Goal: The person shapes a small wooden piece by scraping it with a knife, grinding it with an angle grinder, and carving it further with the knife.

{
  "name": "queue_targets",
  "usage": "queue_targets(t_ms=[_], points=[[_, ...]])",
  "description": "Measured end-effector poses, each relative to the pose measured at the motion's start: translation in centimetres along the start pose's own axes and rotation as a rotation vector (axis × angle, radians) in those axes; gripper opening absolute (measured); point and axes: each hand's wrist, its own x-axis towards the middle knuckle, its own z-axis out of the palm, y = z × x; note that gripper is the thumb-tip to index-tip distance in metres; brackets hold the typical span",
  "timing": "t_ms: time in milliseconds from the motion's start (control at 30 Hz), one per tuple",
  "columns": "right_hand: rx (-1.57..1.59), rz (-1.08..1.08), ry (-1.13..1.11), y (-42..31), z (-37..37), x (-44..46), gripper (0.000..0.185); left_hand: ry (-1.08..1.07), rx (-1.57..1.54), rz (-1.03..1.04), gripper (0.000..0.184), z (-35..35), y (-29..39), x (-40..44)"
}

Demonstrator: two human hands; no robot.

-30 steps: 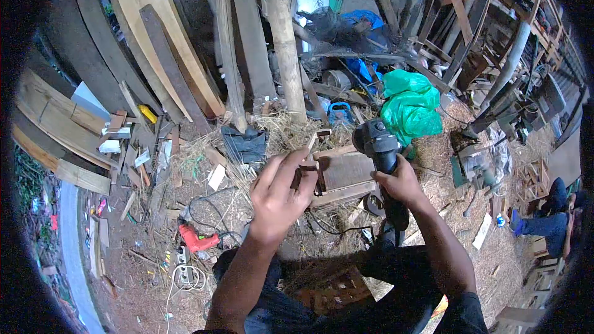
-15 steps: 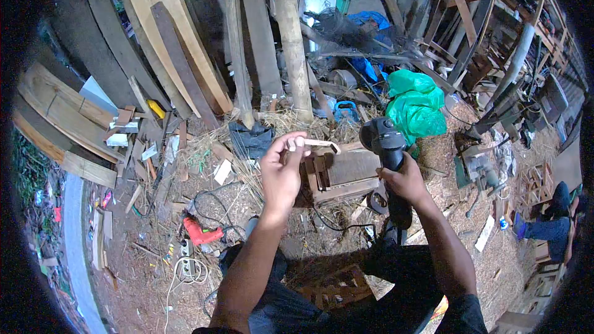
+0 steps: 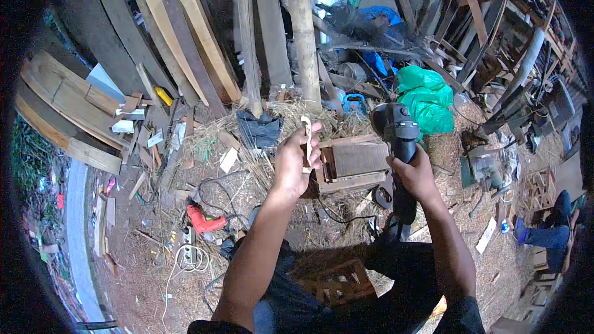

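My left hand (image 3: 291,164) is closed around a small, pale, curved wooden piece (image 3: 307,136), which stands roughly upright along the fingers. In my right hand (image 3: 416,174) is a black angle grinder (image 3: 403,148), gripped by its body with the head pointing away from me. Its disc cannot be made out clearly. Between and just beyond the hands sits a low wooden block (image 3: 359,159) with a framed edge. A dark ring-shaped object (image 3: 383,197) lies near the block's right side, close to the grinder.
A red power drill (image 3: 204,218) and a power strip (image 3: 189,244) with a white cord lie on the left. Green plastic bags (image 3: 425,99) sit behind the grinder. Tall boards (image 3: 185,31) lean at the back left. At far right is another person's leg (image 3: 544,233).
My left hand has turned, swinging the wooden piece from lying sideways to upright. The right hand still holds the grinder. The whole view has shifted slightly.
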Motion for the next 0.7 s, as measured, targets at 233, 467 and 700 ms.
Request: queue_targets(t_ms=[233,467,700], points=[[0.001,-0.062,0.012,0.4,0.1,0.3,0.048,0.116,0.056,-0.022,0.020,-0.5,-0.5,0.6],[-0.024,-0.069,0.033,2.1,-0.3,1.0,0.052,0.013,0.029,-0.074,0.020,-1.2,-1.6,2.6],[-0.165,0.045,0.085,2.2,-1.2,1.2,0.060,-0.349,-0.070,-0.033,0.039,-0.6,-1.5,2.8]])
